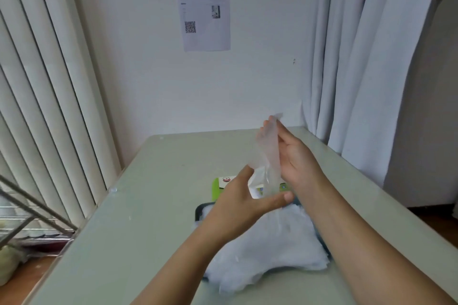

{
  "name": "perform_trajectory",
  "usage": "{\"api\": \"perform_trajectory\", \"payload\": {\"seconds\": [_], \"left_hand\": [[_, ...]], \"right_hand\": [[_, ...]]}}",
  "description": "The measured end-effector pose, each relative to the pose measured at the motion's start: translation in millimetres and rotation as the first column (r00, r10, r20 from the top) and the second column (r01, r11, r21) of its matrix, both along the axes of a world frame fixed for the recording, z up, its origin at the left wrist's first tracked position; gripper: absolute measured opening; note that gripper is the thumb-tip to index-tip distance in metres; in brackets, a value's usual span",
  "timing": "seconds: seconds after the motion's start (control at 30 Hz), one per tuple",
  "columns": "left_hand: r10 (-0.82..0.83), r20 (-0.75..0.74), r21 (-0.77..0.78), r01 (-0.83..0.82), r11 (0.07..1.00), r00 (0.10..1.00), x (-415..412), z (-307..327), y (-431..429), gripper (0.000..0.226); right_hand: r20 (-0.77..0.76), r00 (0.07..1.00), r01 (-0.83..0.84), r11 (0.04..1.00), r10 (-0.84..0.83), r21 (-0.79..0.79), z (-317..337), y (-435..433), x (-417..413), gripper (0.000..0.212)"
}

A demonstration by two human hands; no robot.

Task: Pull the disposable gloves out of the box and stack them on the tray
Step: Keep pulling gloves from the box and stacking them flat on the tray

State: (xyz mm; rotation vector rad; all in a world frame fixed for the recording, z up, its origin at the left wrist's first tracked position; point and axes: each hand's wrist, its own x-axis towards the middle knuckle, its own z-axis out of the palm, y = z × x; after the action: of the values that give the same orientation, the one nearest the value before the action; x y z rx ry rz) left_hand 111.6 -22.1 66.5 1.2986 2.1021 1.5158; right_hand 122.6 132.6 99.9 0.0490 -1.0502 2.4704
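One glove point(269, 153) is clear of the box point(217, 188) and stretched upright in the air between both hands, above the box and the far end of the tray point(199, 211). The right hand point(296, 156) pinches its upper end, fingertips up near the top edge. The left hand point(244, 197) takes the lower end between thumb and forefinger, the thumb sticking out sideways under the film; how firmly it grips is hard to tell through the clear plastic.

The step in hand looks like the transfer: the glove is out and being straightened before it goes down. The next move calls for lowering it toward the person and laying it flat on the pile point(272, 245), keeping both ends taut so the thin film does not fold or cling to the fingers, then letting go with both hands together.

Count: two hands, one glove held, one green box standing on the tabletop point(148, 205) just behind the tray, one dark tray, one pile of gloves on it. The pile spills over the tray's near edge, and its layers are too sheer to count.
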Motion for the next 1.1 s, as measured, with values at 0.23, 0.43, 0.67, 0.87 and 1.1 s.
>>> {"api": "perform_trajectory", "payload": {"seconds": [0.23, 0.43, 0.67, 0.87, 1.1], "left_hand": [[0.201, 0.077, 0.052, -0.205, 0.977, 0.977, -15.5, -15.0, -5.5, 0.017], [0.167, 0.264, 0.278, -0.241, 0.93, 0.95, -29.6, 4.3, -19.0, 0.031], [0.157, 0.273, 0.152, -0.204, 0.967, 0.949, -47.1, 11.6, -23.6, 0.008], [0.193, 0.311, -0.049, -0.188, 0.981, 0.931, -55.8, -9.6, -16.1, 0.012], [0.286, 0.021, -0.435, -0.249, 0.865, 0.958, -71.3, -65.7, -4.6, 0.023]], "right_hand": [[-0.077, 0.996, -0.061, 0.962, 0.042, -0.266, -12.4, 1.5, 7.5, 0.023], [-0.149, 0.983, -0.141, 0.955, 0.104, -0.262, -37.2, 22.2, 15.0, 0.014], [0.33, 0.902, -0.305, 0.952, 0.279, 0.031, -52.5, 37.6, 26.2, 0.087], [0.623, 0.779, -0.249, 0.88, -0.067, 0.405, -58.6, 47.6, 42.1, 0.032], [0.708, 0.553, -0.372, 0.631, -0.439, 0.681, -98.4, 48.6, 54.1, 0.023]]}}
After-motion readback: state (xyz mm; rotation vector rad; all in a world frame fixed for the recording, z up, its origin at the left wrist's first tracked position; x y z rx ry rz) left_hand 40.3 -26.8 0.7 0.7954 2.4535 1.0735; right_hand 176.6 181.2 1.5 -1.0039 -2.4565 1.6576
